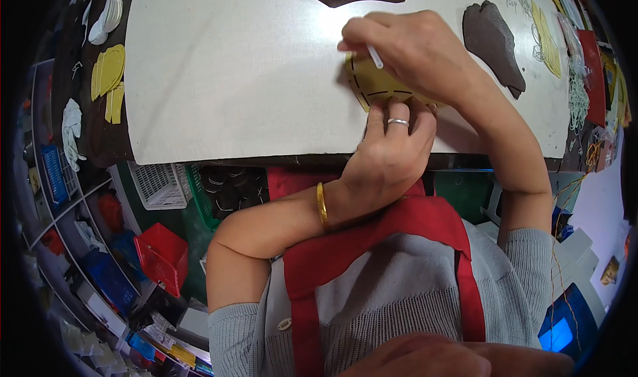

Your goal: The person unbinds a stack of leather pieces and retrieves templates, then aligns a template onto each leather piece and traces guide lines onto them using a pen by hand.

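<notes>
1. From the head view, the yellow piece (382, 79) lies on the white tabletop (232, 78), toward its near edge and right of the middle. Dark dashes run along its border; from where I stand I can't tell slots from drawn marks.
2. The left hand (392, 158) has its fingertips bent down on the near edge of that piece. I can't tell whether it pinches the piece or only presses. I'd spread that pressure, so the piece doesn't turn.
3. The right hand (415, 48) is closed around a slim white pen-like tool (375, 57), over the far side of the piece. Its working tip is hidden behind the fingers.
4. This looks to me like marking along the dashes. If so, a light, even stroke at one steady angle should serve best, since a hard push could nudge the piece.
5. I'd anchor the right hand's heel for control, and shift the left fingertips only between strokes, clear of the dashes.
6. A dark brown piece (492, 41) lies apart to the right; I'd mind the right forearm beside it.
</notes>
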`<action>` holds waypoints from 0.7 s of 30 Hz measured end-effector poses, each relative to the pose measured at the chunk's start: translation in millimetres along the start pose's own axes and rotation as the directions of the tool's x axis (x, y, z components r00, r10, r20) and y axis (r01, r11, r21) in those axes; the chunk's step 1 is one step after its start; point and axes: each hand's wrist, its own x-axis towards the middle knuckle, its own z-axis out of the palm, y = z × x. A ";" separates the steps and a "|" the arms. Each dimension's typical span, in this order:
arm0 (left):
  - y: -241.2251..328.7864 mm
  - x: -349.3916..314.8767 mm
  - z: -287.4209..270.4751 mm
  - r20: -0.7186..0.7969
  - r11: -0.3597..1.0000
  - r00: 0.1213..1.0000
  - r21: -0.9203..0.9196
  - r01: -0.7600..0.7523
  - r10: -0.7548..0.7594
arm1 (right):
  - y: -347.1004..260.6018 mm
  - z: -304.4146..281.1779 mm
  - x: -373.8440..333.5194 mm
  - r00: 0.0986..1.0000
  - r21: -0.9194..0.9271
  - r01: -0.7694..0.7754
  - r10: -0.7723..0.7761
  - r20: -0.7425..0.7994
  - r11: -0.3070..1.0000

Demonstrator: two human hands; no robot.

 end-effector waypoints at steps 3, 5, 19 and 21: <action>-3.7 -4.6 3.8 -0.043 1.000 0.999 -0.007 -0.013 0.013 | -11.8 -2.5 -9.0 0.994 0.039 -0.067 0.070 -0.088 0.997; -1.3 -6.6 5.2 -0.057 0.999 0.998 -0.039 -0.014 0.012 | -17.9 -11.1 -23.8 0.987 0.093 -0.106 0.116 -0.108 0.990; -4.1 10.0 -4.1 -0.068 0.999 0.997 -0.047 -0.027 0.023 | -5.9 -45.3 -70.0 0.899 0.224 -0.387 0.420 -0.123 0.894; -1.5 17.1 -7.4 -0.011 0.999 1.000 0.042 0.007 -0.006 | 3.5 -28.6 -66.1 0.896 0.250 -0.386 0.425 -0.125 0.888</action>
